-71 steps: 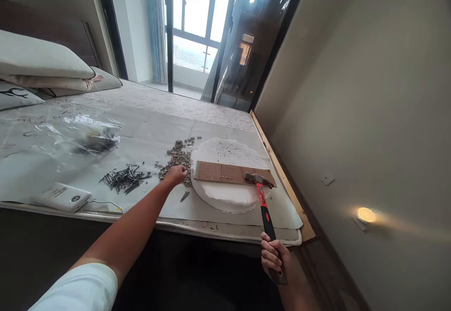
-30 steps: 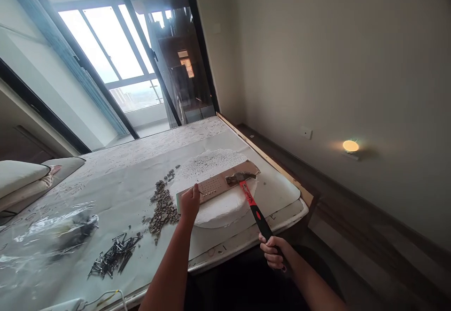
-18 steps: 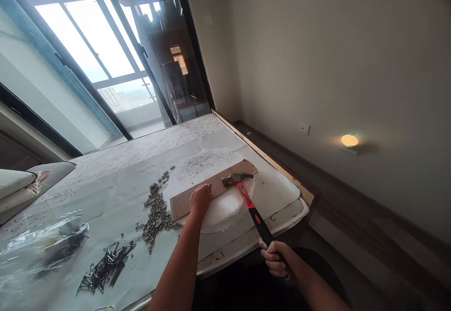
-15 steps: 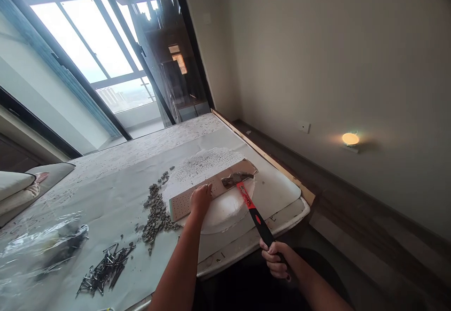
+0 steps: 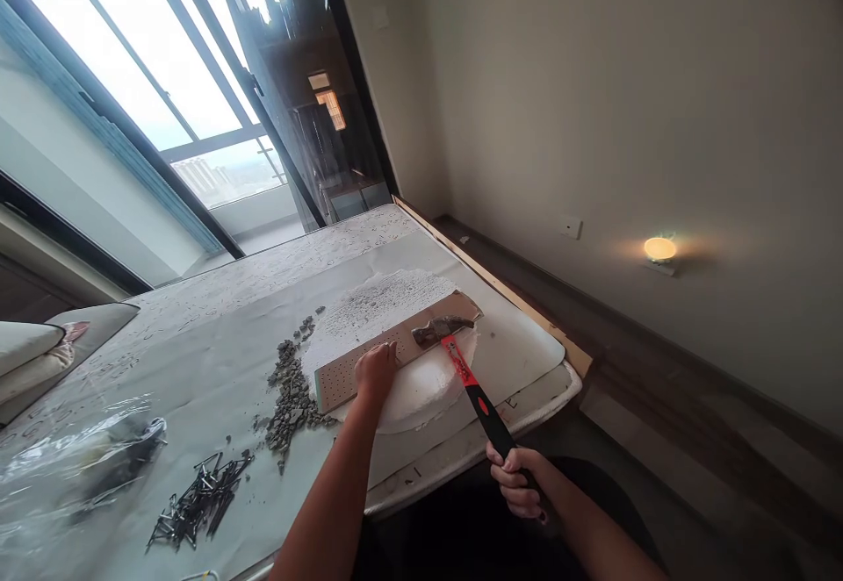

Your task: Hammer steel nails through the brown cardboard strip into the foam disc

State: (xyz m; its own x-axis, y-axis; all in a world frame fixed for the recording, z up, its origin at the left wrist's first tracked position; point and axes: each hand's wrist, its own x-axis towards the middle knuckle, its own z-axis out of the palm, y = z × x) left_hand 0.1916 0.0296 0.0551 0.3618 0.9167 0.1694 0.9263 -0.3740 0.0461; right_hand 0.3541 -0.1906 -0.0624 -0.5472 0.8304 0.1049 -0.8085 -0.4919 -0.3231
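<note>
My right hand (image 5: 517,480) is wrapped round the black grip of a claw hammer (image 5: 484,410) with a red and black handle. The hammer's metal head is over the right part of a long brown board (image 5: 349,375) dotted with small dark marks; whether it touches cannot be told. On the board's near side my left hand (image 5: 375,370) is closed, fingers pinched together, and what they hold, if anything, is hidden. Beneath and around the board lie white powder (image 5: 421,392) and white granules (image 5: 382,300).
Grey gravel (image 5: 290,397) is heaped left of the board. A pile of nails (image 5: 198,502) and a clear plastic bag (image 5: 92,467) with dark contents lie further left on the pale sheet (image 5: 217,388). A wooden edge strip (image 5: 507,287) runs along the right, near a wall with a lit lamp (image 5: 659,249).
The view has shifted slightly. Both hands, the hammer and the board keep nearly the same places relative to each other.
</note>
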